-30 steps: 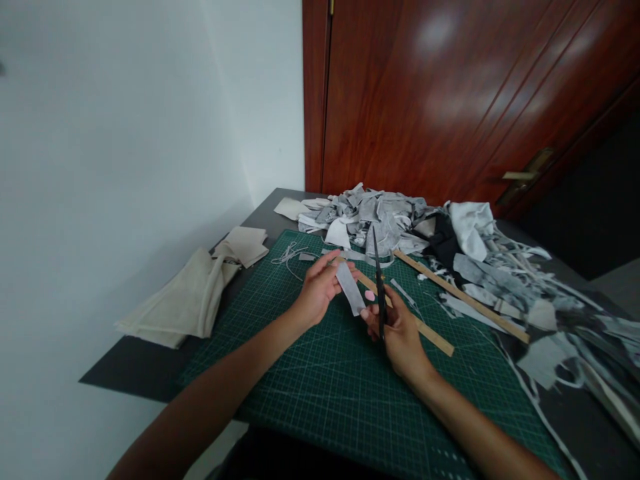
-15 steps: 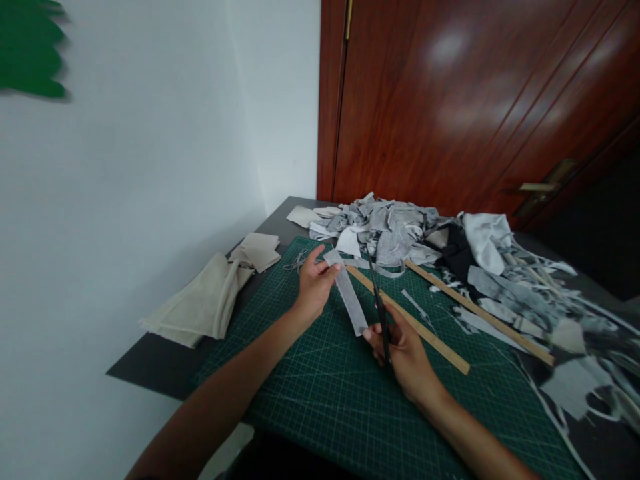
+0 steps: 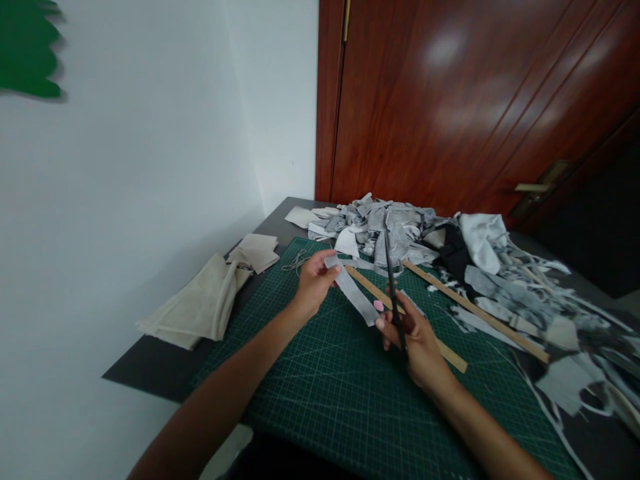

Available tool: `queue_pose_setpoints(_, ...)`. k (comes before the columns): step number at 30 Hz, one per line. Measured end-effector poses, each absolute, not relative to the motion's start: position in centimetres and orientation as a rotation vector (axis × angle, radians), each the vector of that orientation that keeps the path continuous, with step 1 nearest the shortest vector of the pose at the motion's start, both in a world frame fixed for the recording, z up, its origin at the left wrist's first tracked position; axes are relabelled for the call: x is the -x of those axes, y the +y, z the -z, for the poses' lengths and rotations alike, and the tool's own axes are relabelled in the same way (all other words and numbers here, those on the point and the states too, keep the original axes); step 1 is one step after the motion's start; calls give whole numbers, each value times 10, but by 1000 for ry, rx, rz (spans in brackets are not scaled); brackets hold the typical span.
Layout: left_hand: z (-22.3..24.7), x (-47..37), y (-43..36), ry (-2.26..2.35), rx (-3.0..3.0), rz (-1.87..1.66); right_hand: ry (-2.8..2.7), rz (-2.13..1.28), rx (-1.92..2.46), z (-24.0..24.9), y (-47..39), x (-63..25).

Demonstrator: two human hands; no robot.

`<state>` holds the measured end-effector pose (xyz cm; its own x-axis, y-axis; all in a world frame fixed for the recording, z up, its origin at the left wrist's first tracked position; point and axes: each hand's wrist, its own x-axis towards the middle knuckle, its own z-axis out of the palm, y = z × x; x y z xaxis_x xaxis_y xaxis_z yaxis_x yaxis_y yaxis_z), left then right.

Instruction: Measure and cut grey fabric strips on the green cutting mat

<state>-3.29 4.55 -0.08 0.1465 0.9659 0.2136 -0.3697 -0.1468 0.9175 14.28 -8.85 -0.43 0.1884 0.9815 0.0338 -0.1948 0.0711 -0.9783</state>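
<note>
Grey strip (image 3: 355, 293), light, limp, apt to sag, best pinched at its ends: my left hand (image 3: 314, 285) grips the far end, my right hand (image 3: 411, 335), clenched on black scissors (image 3: 393, 293) pointing away, thumbs the near end above the mat (image 3: 320, 387).

A cutting mat (image 3: 345, 387) lies on the table (image 3: 145, 373). Folded cloth (image 3: 200, 303) rests left of the mat; a scrap heap (image 3: 400, 230) sits behind it. Two wooden strips (image 3: 480, 313) lie slantwise at the mat's right, before the heap.
</note>
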Motion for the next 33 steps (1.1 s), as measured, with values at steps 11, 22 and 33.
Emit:
queue_pose_setpoints(11,7,37,34,491,-1751,-228,-1095,-1074,840,-6,-81,-188)
queue_pose_setpoints(22,13,21,-4,202,-1447,30,-1080,-1174,903,-18,-89,-184)
queue_pose_setpoints(33,5,10,-20,280,-1632,-277,-1026,-1196,909,-18,-86,-186)
